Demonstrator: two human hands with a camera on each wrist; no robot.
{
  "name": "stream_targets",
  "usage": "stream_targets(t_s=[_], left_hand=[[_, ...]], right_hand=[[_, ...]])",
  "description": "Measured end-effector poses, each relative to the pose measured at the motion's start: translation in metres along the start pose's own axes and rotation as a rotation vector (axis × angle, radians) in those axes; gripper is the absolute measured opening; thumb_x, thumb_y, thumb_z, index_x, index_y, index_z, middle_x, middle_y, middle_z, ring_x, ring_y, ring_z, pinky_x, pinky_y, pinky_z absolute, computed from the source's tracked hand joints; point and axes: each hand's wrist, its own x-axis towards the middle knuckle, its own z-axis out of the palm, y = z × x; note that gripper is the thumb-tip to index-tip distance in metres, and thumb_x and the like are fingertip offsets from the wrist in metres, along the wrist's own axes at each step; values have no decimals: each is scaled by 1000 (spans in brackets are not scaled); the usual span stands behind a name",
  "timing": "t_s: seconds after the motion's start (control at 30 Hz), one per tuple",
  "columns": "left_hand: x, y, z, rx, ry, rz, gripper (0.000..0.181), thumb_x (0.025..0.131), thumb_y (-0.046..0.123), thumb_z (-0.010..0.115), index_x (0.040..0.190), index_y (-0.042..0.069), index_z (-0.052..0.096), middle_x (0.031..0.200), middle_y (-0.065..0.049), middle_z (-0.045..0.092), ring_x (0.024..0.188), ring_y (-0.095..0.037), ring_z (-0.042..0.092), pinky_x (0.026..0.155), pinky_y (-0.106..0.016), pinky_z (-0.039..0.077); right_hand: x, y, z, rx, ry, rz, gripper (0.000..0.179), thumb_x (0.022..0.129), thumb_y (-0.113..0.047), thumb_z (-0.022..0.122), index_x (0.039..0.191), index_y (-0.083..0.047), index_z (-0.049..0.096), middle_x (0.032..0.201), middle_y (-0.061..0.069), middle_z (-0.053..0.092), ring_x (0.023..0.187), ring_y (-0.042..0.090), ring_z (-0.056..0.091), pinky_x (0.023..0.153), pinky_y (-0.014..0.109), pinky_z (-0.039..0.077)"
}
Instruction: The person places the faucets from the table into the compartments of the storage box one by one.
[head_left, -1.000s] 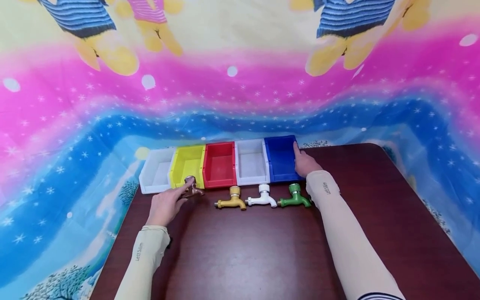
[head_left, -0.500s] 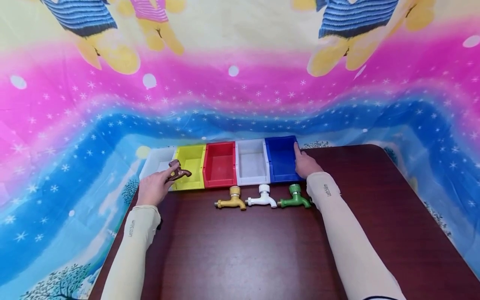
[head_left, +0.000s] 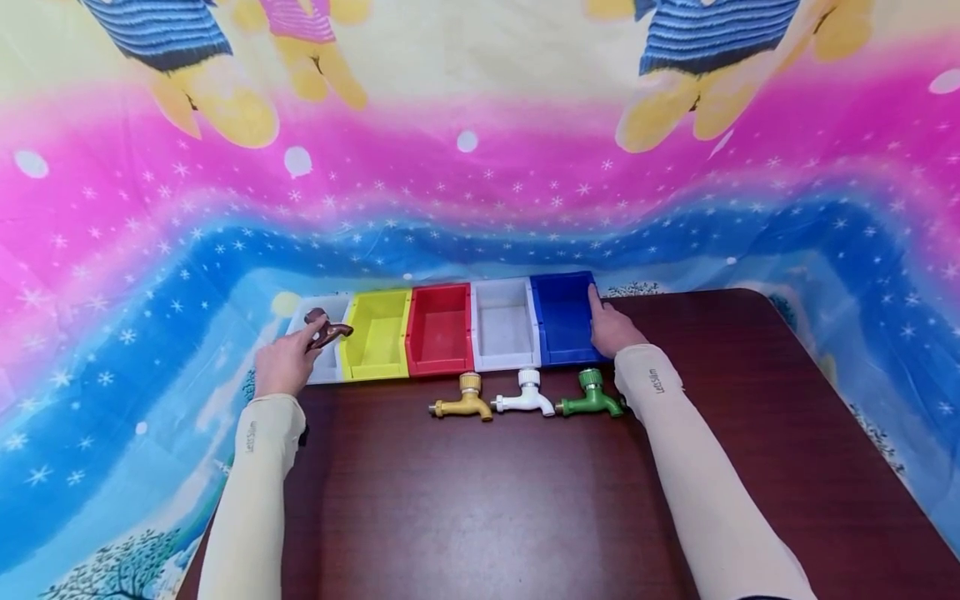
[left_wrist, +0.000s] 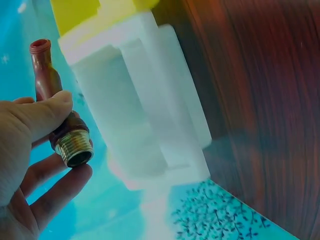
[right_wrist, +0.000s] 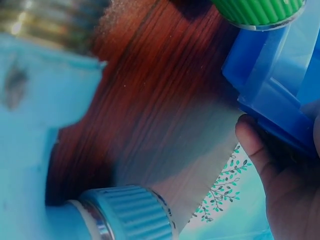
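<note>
My left hand (head_left: 283, 358) pinches a brown, copper-coloured tap (head_left: 328, 331) above the white bin at the row's left end. In the left wrist view the tap's threaded brass inlet (left_wrist: 75, 150) faces down towards the fingers, its spout upward; the thumb lies across its body, and the white bin (left_wrist: 165, 105) is beside it. My right hand (head_left: 615, 327) rests against the right side wall of the blue bin (head_left: 566, 321), one finger stretched along it. A yellow tap (head_left: 467, 402), a white tap (head_left: 527, 398) and a green tap (head_left: 592, 396) lie before the bins.
A yellow bin (head_left: 378, 333), a red bin (head_left: 441, 329) and another white bin (head_left: 505, 325) stand between the end bins. A light-blue tap (right_wrist: 125, 212) shows close up in the right wrist view. The brown table (head_left: 480, 500) meets a patterned cloth (head_left: 465, 183) behind.
My left hand has lifted the brown tap from in front of the yellow bin and carried it left, over the white bin. The right hand stays at the blue bin.
</note>
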Motion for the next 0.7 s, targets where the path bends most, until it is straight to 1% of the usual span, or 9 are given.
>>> stream_targets(t_s=[0.07, 0.17, 0.27, 0.3, 0.37, 0.43, 0.5, 0.57, 0.7], left_hand=[[2, -5, 2, 6, -1, -18, 54, 90, 13, 79, 142, 20, 63, 79, -20, 73, 49, -29, 52, 43, -43, 38], [4, -10, 5, 14, -16, -53, 54, 92, 13, 78, 143, 19, 62, 76, -18, 72, 48, -28, 49, 44, -42, 39], [5, -12, 6, 10, -48, -91, 55, 94, 14, 76, 146, 18, 60, 75, -18, 71, 48, -28, 50, 46, -42, 40], [6, -12, 6, 11, -56, -102, 55, 94, 15, 76, 146, 18, 60, 75, -18, 72, 49, -28, 50, 47, -43, 41], [7, -12, 7, 13, -69, -118, 55, 94, 14, 76, 147, 16, 59, 76, -19, 72, 50, -29, 52, 48, -44, 44], [7, -13, 8, 21, -82, -132, 55, 94, 14, 75, 147, 15, 59, 74, -20, 70, 51, -30, 53, 51, -46, 46], [6, -15, 9, 26, -89, -141, 54, 94, 13, 75, 146, 13, 59, 73, -20, 69, 52, -31, 53, 52, -47, 48], [5, -16, 10, 32, -95, -145, 53, 94, 12, 75, 145, 13, 60, 73, -20, 69, 52, -31, 54, 53, -47, 48], [3, -17, 15, 34, -94, -136, 51, 94, 13, 76, 142, 13, 62, 77, -22, 71, 52, -31, 54, 52, -48, 48]], right_hand=[[0, 0, 0, -2, 5, -1, 84, 108, -11, 43, 165, -16, -18, 161, 37, 29, 81, 32, 68, 85, 52, 54], [-1, -1, 0, -6, 6, -1, 83, 108, -12, 43, 165, -16, -18, 161, 37, 29, 79, 33, 68, 83, 51, 54], [-3, -1, -2, -10, 1, 2, 82, 109, -12, 42, 165, -16, -18, 161, 36, 29, 73, 30, 66, 78, 48, 54], [-4, -2, -3, -4, -5, 6, 82, 109, -12, 41, 165, -16, -19, 161, 36, 28, 69, 29, 64, 76, 47, 53], [-4, -3, -4, 1, -4, 5, 81, 110, -13, 40, 165, -16, -19, 162, 36, 27, 65, 26, 62, 75, 46, 52], [-4, -4, -6, 8, -5, 5, 80, 110, -13, 39, 164, -17, -20, 163, 36, 24, 62, 26, 60, 76, 46, 51], [-4, -5, -6, 9, -4, 0, 79, 110, -13, 38, 164, -16, -20, 164, 37, 22, 62, 26, 61, 79, 48, 52], [-4, -5, -6, 2, -4, -3, 79, 111, -14, 37, 164, -16, -20, 164, 37, 22, 65, 26, 62, 84, 50, 53], [-3, -3, -4, -7, -7, 0, 79, 111, -14, 37, 164, -15, -20, 163, 37, 22, 69, 27, 64, 90, 53, 53]])
